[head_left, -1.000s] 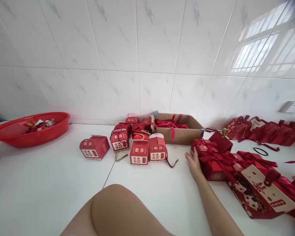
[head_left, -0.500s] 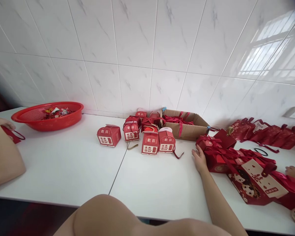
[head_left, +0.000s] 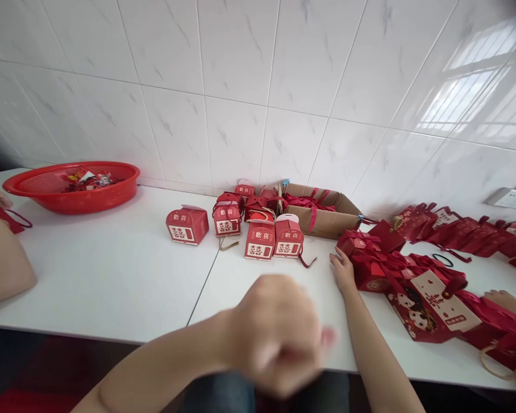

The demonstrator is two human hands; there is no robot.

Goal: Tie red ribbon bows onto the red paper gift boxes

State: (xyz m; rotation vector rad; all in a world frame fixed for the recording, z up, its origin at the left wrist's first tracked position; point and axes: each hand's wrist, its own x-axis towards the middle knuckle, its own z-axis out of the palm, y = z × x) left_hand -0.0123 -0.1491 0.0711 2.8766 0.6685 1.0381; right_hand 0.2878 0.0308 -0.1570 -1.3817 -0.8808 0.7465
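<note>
Low in front of me, my left hand [head_left: 279,332] is curled into a fist above the table's front edge, smeared by motion. A blurred pinkish bit shows at its right side; whether it is a fingertip or something held I cannot make out. My right hand [head_left: 343,271] rests on the white table with its fingers stretched out, beside a ribbon-tied red gift box [head_left: 356,242]. To its left stand two red boxes with white labels, a nearer box [head_left: 260,238] and its neighbour [head_left: 289,238]. A single red box [head_left: 187,225] stands further left.
A cardboard carton [head_left: 333,222] of red ribbons sits by the tiled wall. At left is a red plastic basket [head_left: 86,201] with wrapped sweets. Another person's arm [head_left: 8,264] and red box are at far left; another person's hand [head_left: 509,301] shows at far right, among gift boxes [head_left: 438,304].
My left hand has come up into view as a fist above the table edge; before, only the bent arm showed. My right hand stays beside the red boxes. The view has shifted slightly.
</note>
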